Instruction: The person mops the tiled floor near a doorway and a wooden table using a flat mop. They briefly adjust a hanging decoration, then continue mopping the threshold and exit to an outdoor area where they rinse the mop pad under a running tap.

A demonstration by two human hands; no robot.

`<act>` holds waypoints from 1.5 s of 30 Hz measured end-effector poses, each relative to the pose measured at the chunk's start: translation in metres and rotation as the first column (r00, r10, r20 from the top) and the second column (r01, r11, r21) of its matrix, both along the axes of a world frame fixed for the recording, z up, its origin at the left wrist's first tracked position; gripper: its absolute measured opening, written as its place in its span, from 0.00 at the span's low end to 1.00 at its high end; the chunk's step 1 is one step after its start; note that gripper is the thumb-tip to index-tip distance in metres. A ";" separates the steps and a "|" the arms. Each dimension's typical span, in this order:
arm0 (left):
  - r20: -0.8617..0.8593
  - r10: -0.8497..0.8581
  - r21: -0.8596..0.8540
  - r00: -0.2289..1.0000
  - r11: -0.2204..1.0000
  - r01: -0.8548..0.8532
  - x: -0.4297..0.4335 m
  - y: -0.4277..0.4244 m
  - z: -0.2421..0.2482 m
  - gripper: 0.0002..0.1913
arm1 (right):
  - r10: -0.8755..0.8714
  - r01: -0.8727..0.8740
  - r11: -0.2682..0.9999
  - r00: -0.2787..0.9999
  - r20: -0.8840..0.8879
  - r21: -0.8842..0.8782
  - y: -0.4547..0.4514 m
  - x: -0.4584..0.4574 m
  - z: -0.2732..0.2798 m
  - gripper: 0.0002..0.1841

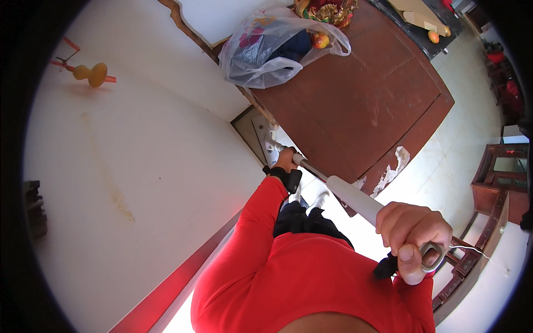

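Note:
My right hand (pixel 412 239) is closed around the white grip at the upper end of a long mop-like pole (pixel 354 197), whose end has a grey hanging loop (pixel 433 256). Lower down the same pole, my left hand (pixel 286 160) wraps round the shaft near the table's edge; a black band with a small device (pixel 291 180) is on that wrist. Beyond the left hand, the pole meets a flat, pale rectangular head (pixel 263 139) on the floor in the corner between wall and table. Part of the head is hidden under the table's edge.
A worn red-brown wooden table (pixel 362 108) stands ahead, bearing a clear plastic bag (pixel 262 50) and a red-yellow fruit (pixel 320 40). A white wall (pixel 158 145) rises close on the left, with a small gourd (pixel 96 75) hanging there. Wooden furniture (pixel 485 200) is at the right.

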State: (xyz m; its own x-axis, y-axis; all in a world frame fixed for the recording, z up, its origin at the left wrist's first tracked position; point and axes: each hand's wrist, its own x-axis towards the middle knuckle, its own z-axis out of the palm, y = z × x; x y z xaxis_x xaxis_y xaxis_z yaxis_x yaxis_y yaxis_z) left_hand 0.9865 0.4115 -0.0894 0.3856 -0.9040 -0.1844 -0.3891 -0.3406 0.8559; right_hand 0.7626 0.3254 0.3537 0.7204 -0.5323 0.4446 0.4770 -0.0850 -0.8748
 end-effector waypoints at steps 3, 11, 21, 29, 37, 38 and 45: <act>0.074 0.080 0.035 0.994 0.996 -0.083 -0.006 -0.004 0.006 0.17 | 0.081 -0.083 0.996 0.996 -0.040 -0.036 -0.007 -0.004 0.010 0.11; 0.106 0.249 -0.029 0.963 0.969 -0.247 0.027 -0.007 -0.003 0.19 | 0.231 -0.238 0.963 0.970 -0.071 -0.125 -0.016 0.020 -0.005 0.12; -0.308 0.236 -0.185 0.922 0.935 -0.302 0.031 0.000 -0.063 0.16 | 0.456 -0.465 0.870 0.885 -0.091 -0.163 -0.015 0.027 -0.006 0.11; 0.102 0.079 -0.004 0.992 0.997 -0.079 0.049 -0.018 -0.013 0.18 | 0.247 -0.255 0.964 0.963 -0.110 -0.074 -0.031 0.047 0.000 0.11; -0.227 0.151 -0.188 0.962 0.963 -0.196 0.013 0.017 -0.035 0.19 | 0.442 -0.453 0.887 0.890 -0.113 -0.090 -0.020 0.039 0.023 0.11; -0.118 0.131 -0.229 0.984 0.961 -0.156 0.008 0.019 -0.037 0.20 | 0.434 -0.445 0.890 0.894 -0.113 -0.096 -0.020 0.037 0.025 0.11; 0.069 0.232 -0.201 0.970 0.956 -0.214 0.016 0.008 -0.035 0.11 | 0.484 -0.486 0.867 0.874 -0.047 -0.112 -0.014 0.039 0.019 0.11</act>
